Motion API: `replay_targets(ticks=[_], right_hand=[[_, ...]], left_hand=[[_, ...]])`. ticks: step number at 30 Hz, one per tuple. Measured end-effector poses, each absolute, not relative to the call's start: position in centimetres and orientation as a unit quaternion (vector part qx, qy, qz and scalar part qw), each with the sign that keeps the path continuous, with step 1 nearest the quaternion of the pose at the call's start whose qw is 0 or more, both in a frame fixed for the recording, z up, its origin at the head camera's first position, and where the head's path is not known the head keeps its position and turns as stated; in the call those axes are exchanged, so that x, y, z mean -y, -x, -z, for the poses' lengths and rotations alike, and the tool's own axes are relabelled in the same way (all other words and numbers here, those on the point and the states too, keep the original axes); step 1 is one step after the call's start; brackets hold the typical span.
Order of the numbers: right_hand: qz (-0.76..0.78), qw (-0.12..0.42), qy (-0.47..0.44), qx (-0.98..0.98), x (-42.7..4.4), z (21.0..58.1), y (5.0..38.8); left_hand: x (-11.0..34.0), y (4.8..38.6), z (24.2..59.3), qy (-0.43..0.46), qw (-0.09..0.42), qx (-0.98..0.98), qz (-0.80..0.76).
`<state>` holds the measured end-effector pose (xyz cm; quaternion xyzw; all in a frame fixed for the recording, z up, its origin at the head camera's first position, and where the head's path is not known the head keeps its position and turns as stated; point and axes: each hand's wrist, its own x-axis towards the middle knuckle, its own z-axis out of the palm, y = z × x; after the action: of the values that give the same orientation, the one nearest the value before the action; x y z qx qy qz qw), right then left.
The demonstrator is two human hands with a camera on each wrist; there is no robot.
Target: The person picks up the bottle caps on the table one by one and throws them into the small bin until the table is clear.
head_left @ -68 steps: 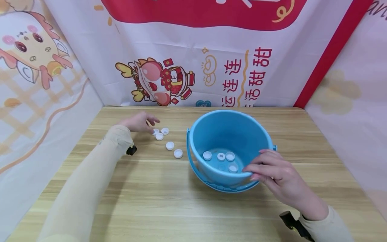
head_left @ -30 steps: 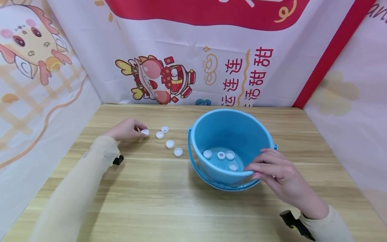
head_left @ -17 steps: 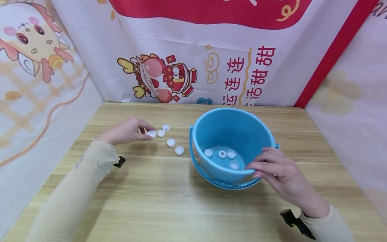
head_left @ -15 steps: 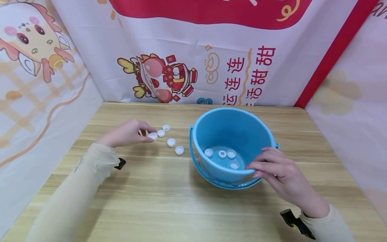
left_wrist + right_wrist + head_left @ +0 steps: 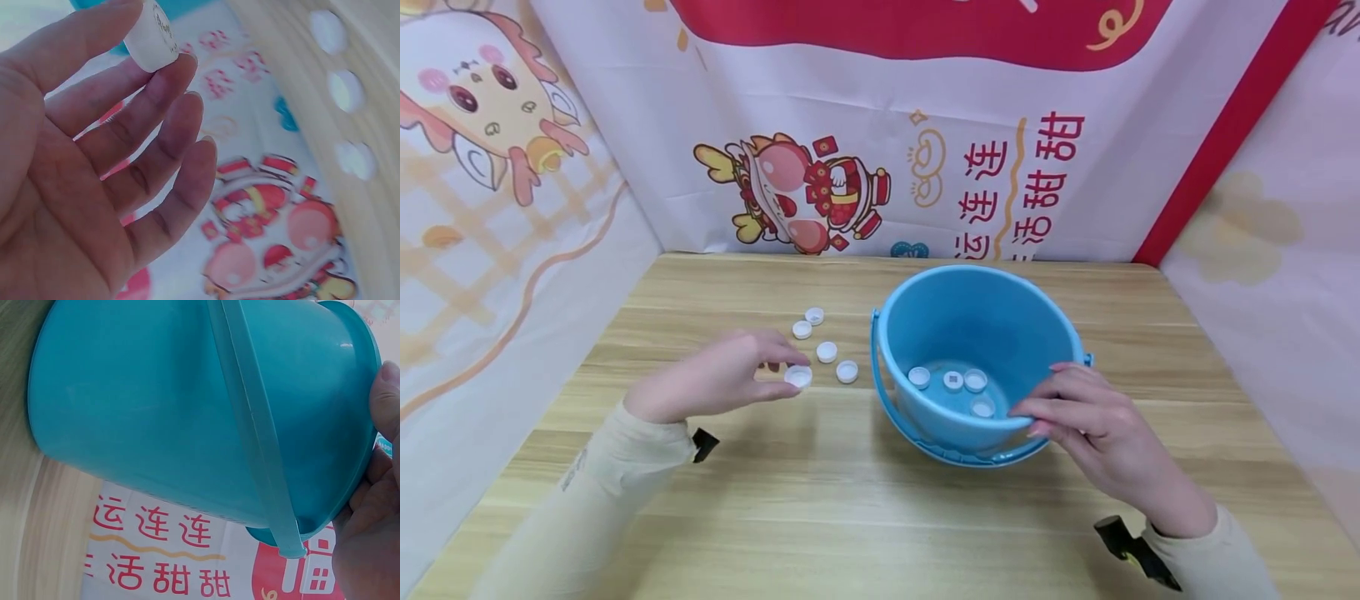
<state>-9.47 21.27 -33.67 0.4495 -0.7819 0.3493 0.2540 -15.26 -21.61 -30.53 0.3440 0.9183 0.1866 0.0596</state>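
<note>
Between thumb and fingertips, my left hand (image 5: 730, 375) pinches a white bottle cap (image 5: 798, 377), held up off the table left of the bucket. In the left wrist view the same cap (image 5: 152, 39) shows gold print on its flat face. My right hand (image 5: 1093, 429) grips the near right rim of a blue bucket (image 5: 977, 287), thumb outside and fingers over the edge. Several white caps (image 5: 918, 377) lie on the bucket's floor. On the table, several more loose caps (image 5: 827, 352) lie between the left hand and the bucket.
The bucket's handle (image 5: 887, 408) hangs down on its near left side. A wooden table (image 5: 880, 542) carries everything. Printed cloth (image 5: 850, 100) walls stand at the back and on both sides.
My left hand picked a cap from the group on the table, then carried it toward me and to the right. My right hand has kept its grip on the bucket rim.
</note>
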Motion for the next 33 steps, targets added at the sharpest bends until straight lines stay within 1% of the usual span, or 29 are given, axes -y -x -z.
replay_targets(ticks=[7, 13, 18, 22, 26, 33], right_hand=[[-0.349, 0.259, -0.457, 0.776, -21.2, 33.6, 9.5], [-0.348, 0.260, -0.454, 0.778, -21.1, 33.6, 9.4], [-0.347, 0.259, -0.450, 0.782, -21.2, 33.7, 9.3], [-0.347, 0.261, -0.451, 0.780, -21.2, 33.7, 9.4], [-0.344, 0.262, -0.452, 0.781, -21.2, 33.7, 9.5], [-0.341, 0.263, -0.452, 0.781, -21.3, 33.7, 9.4]], left_hand=[[19.3, 12.0, 28.4, -0.389, 0.007, -0.907, -0.160], [17.6, 10.1, 27.1, -0.427, -0.049, -0.890, -0.152], [16.7, 9.2, 26.1, -0.439, -0.067, -0.883, -0.152], [15.7, 9.4, 25.3, -0.456, -0.083, -0.869, -0.173], [14.5, 10.3, 24.3, -0.476, -0.092, -0.852, -0.197], [12.4, 12.8, 22.5, -0.481, -0.083, -0.851, -0.192]])
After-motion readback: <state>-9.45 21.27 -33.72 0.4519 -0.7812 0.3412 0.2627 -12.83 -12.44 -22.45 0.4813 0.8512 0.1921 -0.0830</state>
